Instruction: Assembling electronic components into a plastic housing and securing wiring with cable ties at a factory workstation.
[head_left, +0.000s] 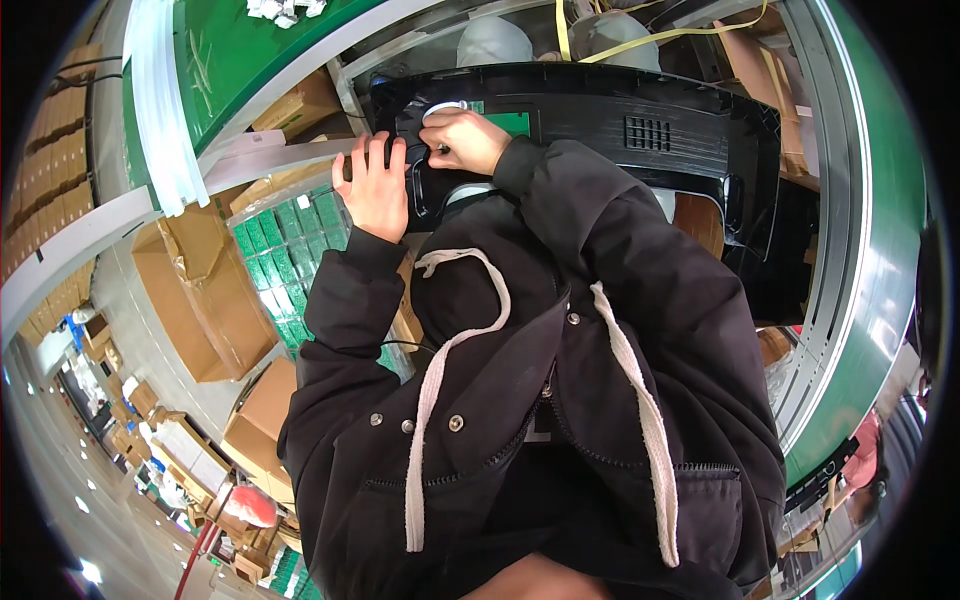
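Observation:
A long black plastic housing (600, 112) with a small square grille lies across in front of my body. My left hand (376, 190) is open, its fingers stretched over the housing's left end. Just right of it, my right hand (462, 140) is closed in a pinch over the same end; whatever its fingertips hold is hidden. A white curved piece (445, 106) shows behind the right hand's knuckles; its kind I cannot make out. Beside that hand, a green circuit board (510, 124) sits in the housing, partly covered by the hand.
Trays of green circuit boards (290, 250) stand at my left, beside an open cardboard box (195, 290). A green conveyor belt (240, 60) with a pale metal frame runs at the upper left. Another green surface (885, 200) curves along the right. Yellow straps (680, 35) hang beyond the housing.

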